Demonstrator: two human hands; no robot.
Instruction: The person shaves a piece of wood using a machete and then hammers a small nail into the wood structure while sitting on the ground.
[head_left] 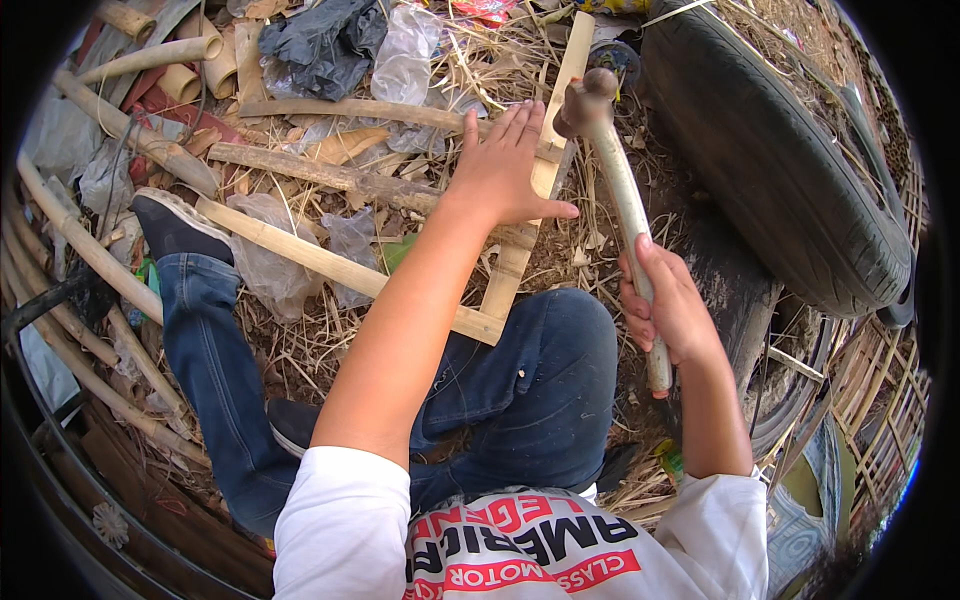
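Observation:
My right hand (pixel 667 300) is wrapped round the pale shaft of a hammer (pixel 622 190), whose brown, rounded metal head points up and away from me. Fingers spread, my left hand (pixel 505 168) rests at the joint of a wooden frame. A flat light-coloured strip (pixel 510 265) runs slantwise beneath that hand. Three slats meet it from the left: a pale near slat (pixel 300 250), a darker middle slat (pixel 325 175) and a far slat (pixel 350 108). The hammer's head is just right of the strip's upper part.
A large black tyre (pixel 775 150) stands at the right. Bamboo poles (pixel 130 125) lie at the left, near a dark metal frame (pixel 40 320). Dry straw, clear plastic bags (pixel 408 50) and a black bag (pixel 325 45) litter the ground. My bent leg (pixel 530 370) is close to the frame's near corner.

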